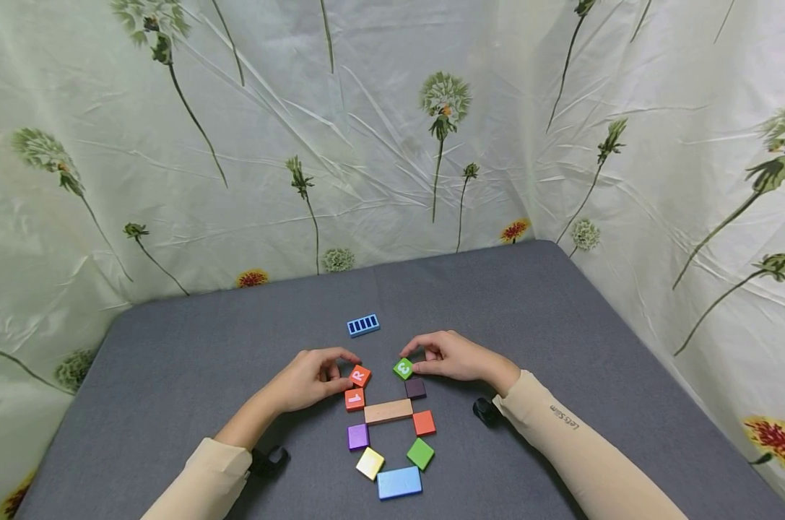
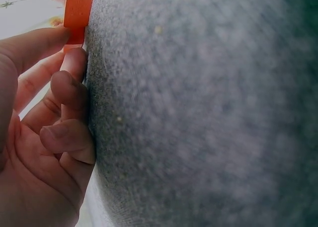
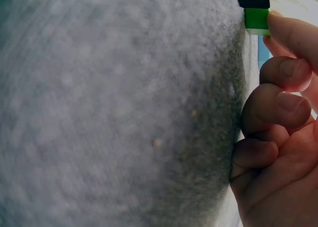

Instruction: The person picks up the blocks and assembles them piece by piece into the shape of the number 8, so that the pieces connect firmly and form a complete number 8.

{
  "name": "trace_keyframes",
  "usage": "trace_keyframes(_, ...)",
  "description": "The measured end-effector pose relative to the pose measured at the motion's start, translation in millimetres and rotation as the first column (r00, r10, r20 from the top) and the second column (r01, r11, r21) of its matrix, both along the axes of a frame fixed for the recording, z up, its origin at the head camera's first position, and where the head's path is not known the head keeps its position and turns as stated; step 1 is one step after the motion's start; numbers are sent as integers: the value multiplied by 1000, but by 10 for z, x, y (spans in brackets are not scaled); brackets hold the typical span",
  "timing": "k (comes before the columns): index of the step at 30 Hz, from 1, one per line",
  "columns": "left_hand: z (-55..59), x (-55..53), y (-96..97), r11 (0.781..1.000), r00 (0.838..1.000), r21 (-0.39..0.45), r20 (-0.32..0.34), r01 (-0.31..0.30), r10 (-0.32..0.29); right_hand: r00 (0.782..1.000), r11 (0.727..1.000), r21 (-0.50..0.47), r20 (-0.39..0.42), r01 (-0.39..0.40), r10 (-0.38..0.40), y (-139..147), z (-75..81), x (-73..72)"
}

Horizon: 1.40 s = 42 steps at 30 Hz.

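My left hand (image 1: 309, 377) pinches an orange-red square block marked R (image 1: 360, 375) between thumb and index finger. Just below it lies another such block, marked 1 (image 1: 354, 399). In the left wrist view, the thumb touches an orange block (image 2: 78, 11) and the other fingers curl beneath. Across from it, my right hand (image 1: 460, 357) holds a green block marked 3 (image 1: 403, 368) by thumb and index finger. A dark block (image 1: 414, 388) lies just below the green one. The right wrist view has the green block (image 3: 257, 21) at the thumb tip.
A wooden bar (image 1: 388, 412) spans the ring's middle. Below it lie a purple block (image 1: 357, 437), a yellow block (image 1: 370, 464), a blue rectangle (image 1: 399, 482), a green block (image 1: 421, 453) and a red block (image 1: 424, 423). A slotted blue piece (image 1: 363, 325) lies farther back on the grey table (image 1: 236, 325).
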<state>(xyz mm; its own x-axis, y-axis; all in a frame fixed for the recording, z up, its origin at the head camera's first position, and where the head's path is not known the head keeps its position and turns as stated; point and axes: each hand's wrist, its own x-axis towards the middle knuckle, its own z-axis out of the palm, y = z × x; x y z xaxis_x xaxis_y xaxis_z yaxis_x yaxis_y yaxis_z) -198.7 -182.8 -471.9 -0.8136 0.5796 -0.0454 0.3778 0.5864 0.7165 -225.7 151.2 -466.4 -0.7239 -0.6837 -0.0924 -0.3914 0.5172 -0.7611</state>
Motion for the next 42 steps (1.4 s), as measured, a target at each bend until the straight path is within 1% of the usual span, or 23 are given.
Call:
trace_keyframes(3,-5,2,-8,1000,1000,1,12,-14,14,1000,1000,1,17,3,-3,6,1,-30)
trace_keyframes(6,-9,2,-13,999,999,5,23,-32,32,1000,1000,11,26,12,-12,1,34,-96)
trace_keyframes(10,-24,-2,-13,999,999,3,24,-44,44,999,999,26,15,36,-36,-55,118,-239)
trace_keyframes(15,-56,-9,-11,999,999,2,27,-42,42,998,998,33,-4,61,-60,-173,187,-435)
trace_keyframes(18,-67,-10,-9,999,999,5,27,-40,40,998,997,39,-11,66,-66,-248,204,-535)
trace_keyframes(22,-67,-9,-8,999,999,3,26,-40,40,997,996,43,1,82,-82,-325,196,-626)
trace_keyframes(30,-58,-12,-16,999,998,-5,36,-51,51,992,991,45,25,122,-123,-455,115,-727)
trace_keyframes(42,-44,-12,-28,999,998,-6,29,-54,54,993,987,109,4,119,-120,-666,87,-763)
